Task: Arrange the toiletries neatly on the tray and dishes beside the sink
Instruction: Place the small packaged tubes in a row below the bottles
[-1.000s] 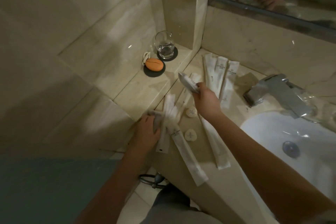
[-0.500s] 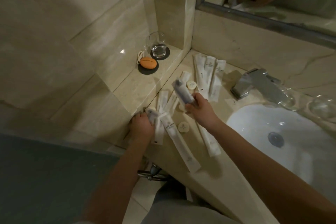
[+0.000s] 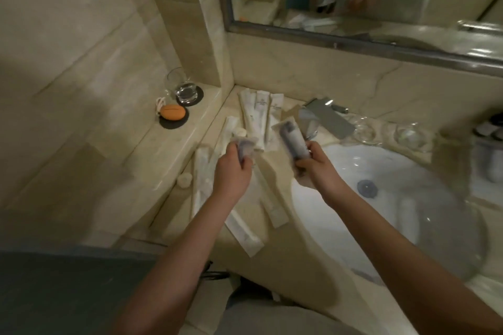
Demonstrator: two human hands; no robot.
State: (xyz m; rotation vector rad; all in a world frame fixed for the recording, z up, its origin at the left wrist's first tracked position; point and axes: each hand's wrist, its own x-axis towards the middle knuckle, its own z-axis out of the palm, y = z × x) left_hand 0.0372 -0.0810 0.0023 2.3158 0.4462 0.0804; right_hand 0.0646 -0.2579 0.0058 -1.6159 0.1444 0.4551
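Packets in clear plastic wrap are held above the counter, one in each hand: a small crumpled one [image 3: 246,145] is clamped in the left hand [image 3: 231,171], and a longer one with a dark-ended tube inside [image 3: 292,140] is gripped near its lower end by the closed fingers of the right hand [image 3: 313,164]. Long white sachets [image 3: 260,119] are strewn on the counter beneath and to the left, three lying side by side at the far corner. Small round caps [image 3: 185,179] are scattered among them. Clear glass dishes [image 3: 413,134] are seen beyond the tap [image 3: 324,117], right of the hands. Both packets would best be carried right, clear of the basin [image 3: 394,171], and laid flat and parallel; motion blur hides finer detail.
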